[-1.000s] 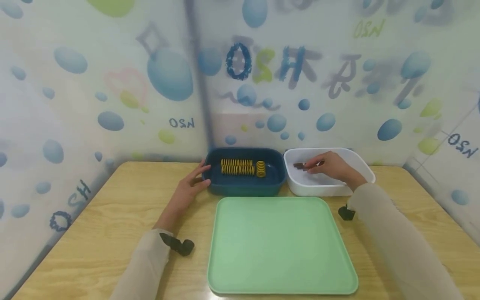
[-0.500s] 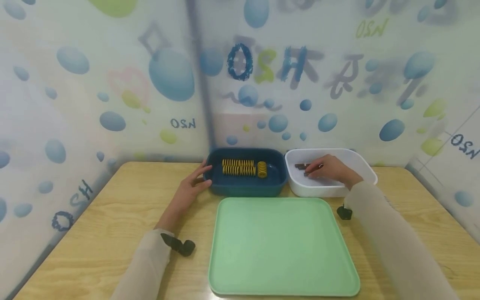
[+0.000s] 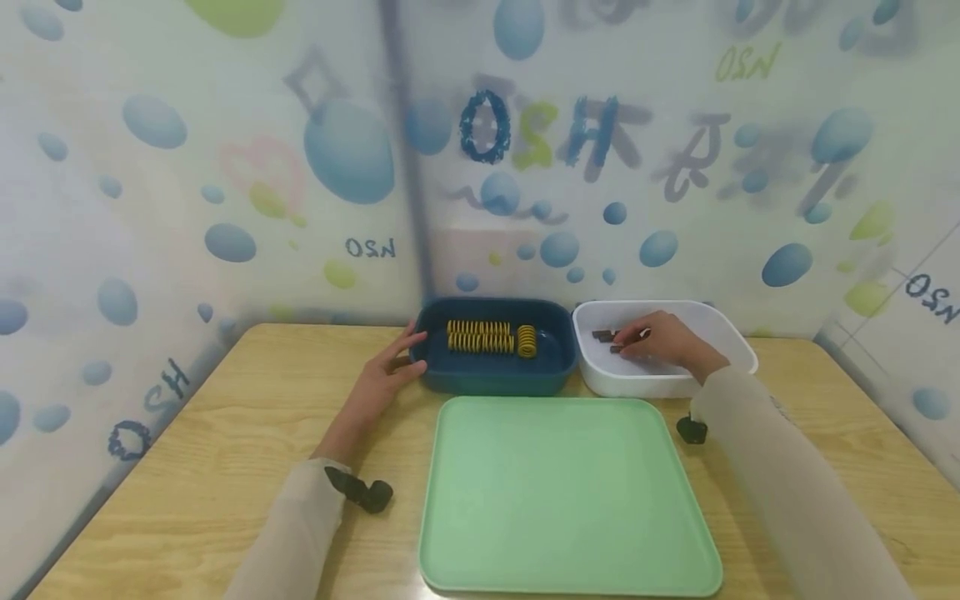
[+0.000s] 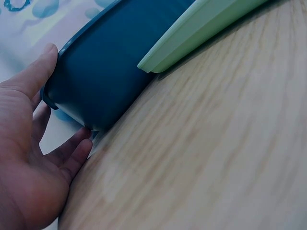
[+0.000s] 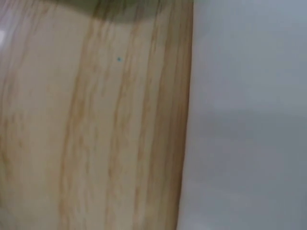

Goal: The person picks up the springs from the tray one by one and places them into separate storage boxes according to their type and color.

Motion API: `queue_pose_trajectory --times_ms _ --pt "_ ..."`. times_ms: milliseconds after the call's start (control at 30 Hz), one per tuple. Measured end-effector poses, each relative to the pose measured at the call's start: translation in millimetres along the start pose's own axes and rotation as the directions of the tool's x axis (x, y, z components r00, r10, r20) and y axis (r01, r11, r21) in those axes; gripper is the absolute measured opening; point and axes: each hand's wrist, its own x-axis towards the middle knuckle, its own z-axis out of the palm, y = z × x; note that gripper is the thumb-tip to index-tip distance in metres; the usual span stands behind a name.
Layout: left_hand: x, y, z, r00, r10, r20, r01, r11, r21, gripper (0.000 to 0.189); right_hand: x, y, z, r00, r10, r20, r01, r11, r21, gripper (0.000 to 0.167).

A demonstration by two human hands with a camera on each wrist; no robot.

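At its left end, a dark blue bin (image 3: 495, 382) is touched by my left hand (image 3: 377, 386), whose fingers are spread along the wall. The left wrist view shows the thumb (image 4: 44, 67) against the bin's rim. Inside lie several yellow coil springs (image 3: 480, 342), with one standing apart at the right. My right hand (image 3: 663, 340) reaches into the white bin (image 3: 637, 385), thumb and forefinger pinching a small dark brown spring (image 3: 617, 349). Other brown springs (image 3: 601, 334) lie close by, partly covered by the fingers. The right wrist view misses the hand itself.
A green tray (image 3: 566, 500) lies on the wooden table (image 3: 247, 417) in front of both bins, which stand side by side. A patterned curtain-like backdrop (image 3: 300, 208) rises right behind the table's back edge.
My right fingers have shifted slightly among the brown springs, and one spring now shows apart, nearer the front. The left hand keeps its place at the blue bin.
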Motion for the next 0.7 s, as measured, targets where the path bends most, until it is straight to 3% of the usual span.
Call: queue_pose_trajectory --times_ms 167,467,700 --pt "0.6 -1.4 -0.1 1.000 0.003 0.005 -0.003 1.000 0.019 0.050 -3.5 0 -2 1.000 0.001 -0.022 -0.001 1.000 0.008 0.023" --pt "0.1 -5.0 0.1 1.000 0.011 -0.002 -0.011 1.000 0.024 0.049 -20.4 -20 -23 0.992 -0.092 -0.089 0.080 0.988 -0.132 0.021" --pt "-2.3 -2.7 -2.1 0.999 -0.005 -0.035 0.004 0.999 -0.042 0.053 -44.8 -38 -31 0.982 -0.155 -0.107 0.134 0.975 -0.176 0.029"
